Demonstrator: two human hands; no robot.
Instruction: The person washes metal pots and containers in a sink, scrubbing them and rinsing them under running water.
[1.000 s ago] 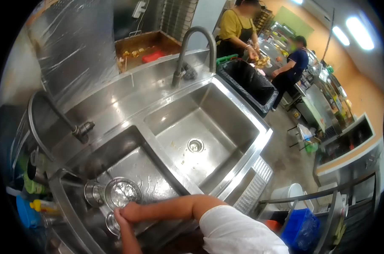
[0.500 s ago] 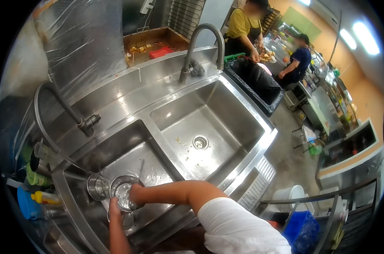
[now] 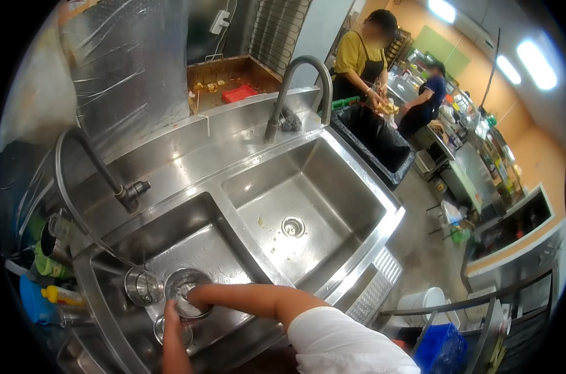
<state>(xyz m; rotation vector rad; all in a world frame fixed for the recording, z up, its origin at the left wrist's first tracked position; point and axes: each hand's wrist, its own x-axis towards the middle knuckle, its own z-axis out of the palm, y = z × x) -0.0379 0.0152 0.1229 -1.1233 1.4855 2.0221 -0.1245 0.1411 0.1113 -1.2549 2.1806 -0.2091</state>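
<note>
The right hand's (image 3: 200, 297) fingers were hidden inside a metal bowl (image 3: 182, 283), so I could not tell whether they gripped anything; glare blurred the contents. The left forearm ran off the frame at seven o'clock and partly covered a second metal vessel (image 3: 160, 331), at the bowl's seven. The bowl sat in the left sink basin (image 3: 223, 252), the hands close together over it: the right reaching in from four o'clock, the left (image 3: 172, 310) upright against its eight o'clock side (how firmly, I could not tell). I counted three metal vessels, the third (image 3: 138, 288) at the bowl's nine, two gooseneck faucets (image 3: 87, 154), and two other people (image 3: 359, 59), toward one and two o'clock.
</note>
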